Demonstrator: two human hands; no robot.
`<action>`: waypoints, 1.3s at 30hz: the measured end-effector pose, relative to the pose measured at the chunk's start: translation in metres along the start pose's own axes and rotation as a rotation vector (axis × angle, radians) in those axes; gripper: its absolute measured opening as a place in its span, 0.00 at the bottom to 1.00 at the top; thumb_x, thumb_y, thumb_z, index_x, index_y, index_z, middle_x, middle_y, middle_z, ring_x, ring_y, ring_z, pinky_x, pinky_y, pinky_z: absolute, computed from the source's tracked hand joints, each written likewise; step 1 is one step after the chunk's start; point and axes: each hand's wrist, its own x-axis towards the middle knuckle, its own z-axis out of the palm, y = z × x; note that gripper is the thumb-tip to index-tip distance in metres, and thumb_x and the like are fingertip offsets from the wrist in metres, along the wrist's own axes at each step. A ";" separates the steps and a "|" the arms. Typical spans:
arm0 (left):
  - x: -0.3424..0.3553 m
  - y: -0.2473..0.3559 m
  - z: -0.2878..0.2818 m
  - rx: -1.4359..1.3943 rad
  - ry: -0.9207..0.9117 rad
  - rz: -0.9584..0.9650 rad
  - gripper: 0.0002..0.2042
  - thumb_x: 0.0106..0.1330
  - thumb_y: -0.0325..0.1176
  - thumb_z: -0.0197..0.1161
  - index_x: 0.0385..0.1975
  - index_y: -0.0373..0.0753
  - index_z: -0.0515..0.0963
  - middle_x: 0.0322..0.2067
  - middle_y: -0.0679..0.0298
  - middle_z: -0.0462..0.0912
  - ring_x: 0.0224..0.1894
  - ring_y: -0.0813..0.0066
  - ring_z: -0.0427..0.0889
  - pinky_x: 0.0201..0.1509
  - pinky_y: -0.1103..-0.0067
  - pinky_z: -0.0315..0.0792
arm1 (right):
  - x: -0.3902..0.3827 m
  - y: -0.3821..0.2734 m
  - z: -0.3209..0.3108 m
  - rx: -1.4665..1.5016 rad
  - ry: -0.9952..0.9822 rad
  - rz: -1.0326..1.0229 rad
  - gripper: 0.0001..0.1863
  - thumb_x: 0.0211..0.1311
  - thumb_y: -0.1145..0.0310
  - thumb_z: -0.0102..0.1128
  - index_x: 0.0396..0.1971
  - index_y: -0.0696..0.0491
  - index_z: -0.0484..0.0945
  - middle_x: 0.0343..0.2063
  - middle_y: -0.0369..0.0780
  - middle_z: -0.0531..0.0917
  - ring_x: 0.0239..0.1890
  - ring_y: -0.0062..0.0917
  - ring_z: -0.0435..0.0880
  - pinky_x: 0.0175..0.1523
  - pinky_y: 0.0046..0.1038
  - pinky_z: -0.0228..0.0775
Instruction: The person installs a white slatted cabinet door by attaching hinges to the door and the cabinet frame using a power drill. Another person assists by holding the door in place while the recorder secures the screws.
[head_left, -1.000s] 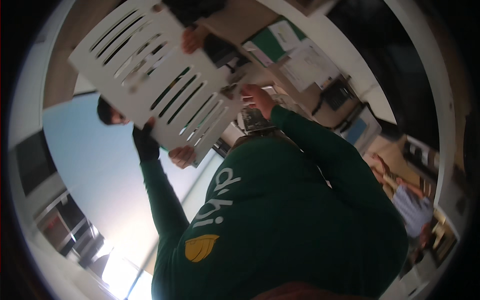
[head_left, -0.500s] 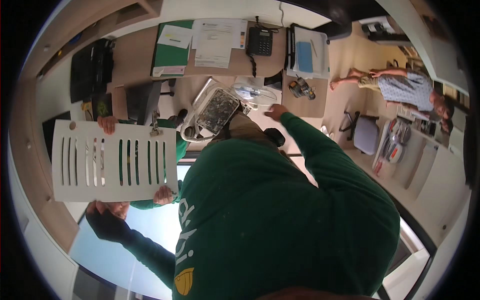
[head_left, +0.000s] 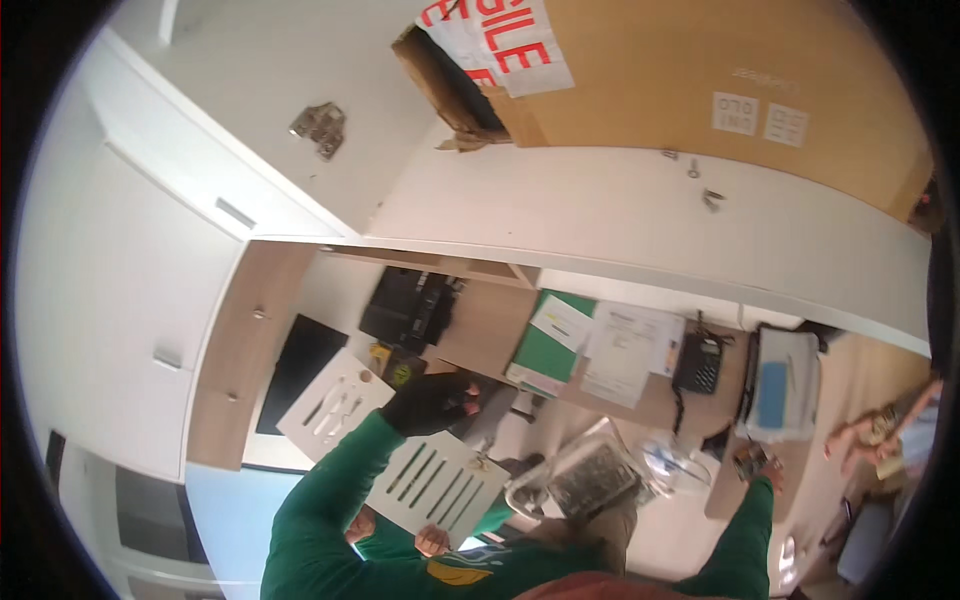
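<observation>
My left hand [head_left: 432, 403], in a dark glove with bare fingertips, is raised over a white slotted panel [head_left: 425, 485]; its finger pose is blurred. Another person's hands [head_left: 432, 540] hold that panel by its lower edge. Low on the right, my bare right hand [head_left: 770, 474] reaches to a cordless drill [head_left: 748, 462] on a small wooden cabinet. Its fingers look apart, right beside the drill; whether they touch it I cannot tell. A paint-spattered step stool [head_left: 590, 480] stands below me.
Close ahead, a white shelf [head_left: 600, 195] carries a cardboard box [head_left: 680, 70], loose screws [head_left: 712, 198] and a metal hinge [head_left: 322, 130]. Beyond it, a desk holds papers [head_left: 620, 350] and a black phone [head_left: 698, 362]. A fan [head_left: 672, 465] stands near the stool. Another person [head_left: 915, 420] is at the right.
My view has risen and tilted up, bringing the shelf and box into sight. My right hand has reached to the drill. My left hand has moved from below the panel to above it.
</observation>
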 end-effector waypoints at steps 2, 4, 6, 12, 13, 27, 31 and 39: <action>0.023 -0.029 0.021 -0.074 -0.071 -0.063 0.16 0.62 0.43 0.72 0.44 0.42 0.81 0.38 0.61 0.85 0.37 0.61 0.85 0.41 0.70 0.78 | 0.114 0.008 0.062 -0.044 0.106 0.117 0.51 0.58 0.48 0.69 0.76 0.32 0.47 0.76 0.36 0.51 0.76 0.39 0.54 0.65 0.67 0.60; 0.028 -0.020 0.027 -0.062 -0.164 -0.119 0.16 0.63 0.43 0.71 0.44 0.41 0.81 0.39 0.60 0.85 0.40 0.61 0.85 0.44 0.70 0.78 | 0.108 0.000 0.055 0.001 0.023 0.050 0.48 0.61 0.52 0.67 0.76 0.32 0.47 0.75 0.36 0.54 0.74 0.39 0.58 0.64 0.68 0.61; 0.032 -0.015 0.032 -0.077 -0.239 -0.166 0.16 0.64 0.44 0.69 0.45 0.41 0.81 0.40 0.60 0.85 0.43 0.61 0.85 0.47 0.70 0.78 | 0.107 0.000 0.049 0.063 -0.032 0.016 0.45 0.64 0.57 0.64 0.76 0.32 0.47 0.74 0.35 0.58 0.73 0.39 0.61 0.63 0.68 0.62; -0.007 -0.020 0.074 -0.267 -0.324 -0.396 0.15 0.67 0.44 0.65 0.46 0.41 0.80 0.44 0.56 0.84 0.48 0.59 0.84 0.53 0.69 0.77 | 0.133 -0.009 0.070 -0.013 0.110 -0.013 0.42 0.64 0.64 0.65 0.74 0.34 0.54 0.65 0.35 0.74 0.63 0.40 0.76 0.59 0.68 0.67; 0.001 -0.020 0.081 -0.236 -0.284 -0.295 0.14 0.68 0.40 0.67 0.47 0.40 0.80 0.38 0.61 0.84 0.36 0.70 0.84 0.41 0.75 0.78 | 0.146 -0.002 0.078 0.026 0.126 0.025 0.44 0.61 0.64 0.68 0.74 0.33 0.53 0.66 0.35 0.73 0.64 0.39 0.75 0.60 0.65 0.67; -0.021 0.057 0.136 -0.679 -0.237 -0.310 0.20 0.63 0.45 0.71 0.49 0.40 0.79 0.42 0.57 0.84 0.46 0.62 0.85 0.53 0.69 0.77 | -0.106 -0.006 0.023 0.108 0.194 -0.910 0.33 0.37 0.40 0.74 0.40 0.48 0.82 0.37 0.43 0.85 0.42 0.42 0.85 0.48 0.43 0.78; -0.013 0.096 0.162 -0.666 -0.257 -0.157 0.41 0.57 0.58 0.73 0.64 0.38 0.69 0.58 0.51 0.76 0.62 0.53 0.74 0.66 0.64 0.67 | -0.300 -0.024 -0.076 0.142 0.350 -1.511 0.33 0.43 0.41 0.71 0.44 0.51 0.79 0.33 0.44 0.84 0.38 0.43 0.84 0.44 0.43 0.77; 0.012 0.133 0.032 -0.491 -0.150 0.102 0.31 0.51 0.43 0.78 0.54 0.41 0.75 0.44 0.60 0.81 0.48 0.65 0.82 0.52 0.65 0.74 | -0.538 -0.078 -0.255 0.227 0.097 -1.874 0.37 0.44 0.50 0.80 0.55 0.51 0.79 0.36 0.46 0.86 0.39 0.38 0.87 0.46 0.34 0.78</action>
